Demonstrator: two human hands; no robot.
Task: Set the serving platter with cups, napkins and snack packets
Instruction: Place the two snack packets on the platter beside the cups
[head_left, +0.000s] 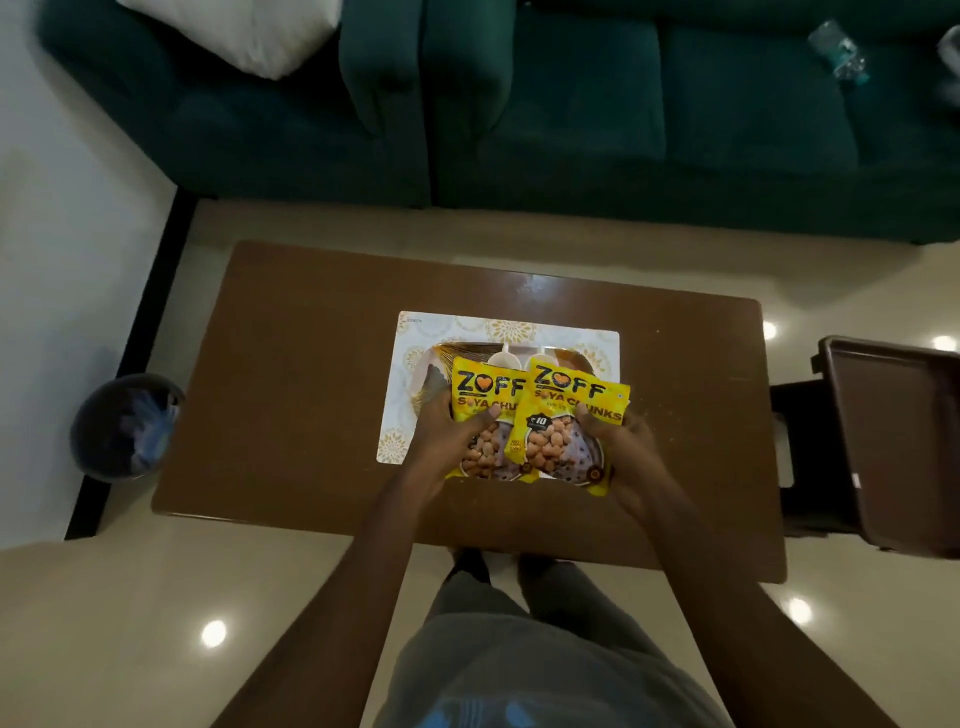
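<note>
Two yellow snack packets are held side by side above the table. My left hand (451, 446) grips the left snack packet (485, 400) by its lower left edge. My right hand (619, 451) grips the right snack packet (569, 415), which overlaps the left one. Behind them a golden serving platter (457, 351) rests on a white patterned placemat (410, 395). Two white cups (506, 357) stand on the platter, mostly hidden by the packets. No napkins are visible.
The brown table (291, 395) stands on a glossy cream floor. A dark bin (127, 426) sits at its left, a brown plastic stool (883, 441) at its right. A green sofa (571, 104) with a white pillow (244, 31) lies beyond.
</note>
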